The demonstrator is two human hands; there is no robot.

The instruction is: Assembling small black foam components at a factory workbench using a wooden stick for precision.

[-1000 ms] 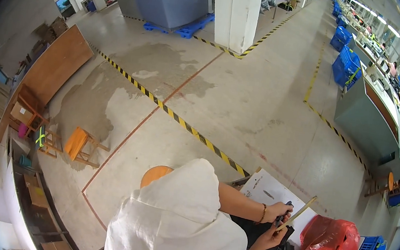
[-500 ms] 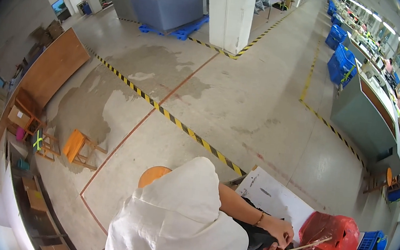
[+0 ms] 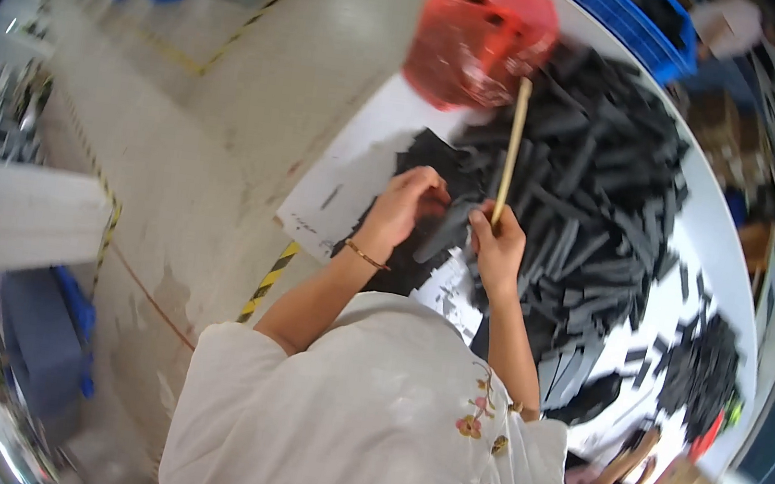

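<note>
Left hand [image 3: 400, 203]: positioned above dark sheet material [image 3: 427, 155] on the white desk [image 3: 360, 152]. Fingers are curled inward; motion blur and shadow conceal the tips, so whether they pinch anything cannot be told.

Gray strip [image 3: 446, 234]: located between the two hands, its upper end close to the right fingers. Contact with either hand cannot be confirmed. The long axis runs obliquely, from the upper right end down to the lower left, toward the wearer. Judged by its look, the strip is light, flexible and soft; grip it flat near one end, with thumb and forefinger, to limit folding.

Right hand [image 3: 500, 243]: thumb and fingers pressed together, pinching the near end of the stick.

Stick [image 3: 513, 146]: thin, straight, pale yellow. It extends from the right fingers away from the wearer, the far end leaning slightly right and reaching the lower right edge of the red bag [image 3: 465, 44] as seen from above. Expected handling: light and fairly stiff, likely to snap if bent hard. Hold at the near end, in line with the shaft.

Strip pile [image 3: 599, 176]: loose dark pieces, right of the stick, lying in mixed directions.
</note>
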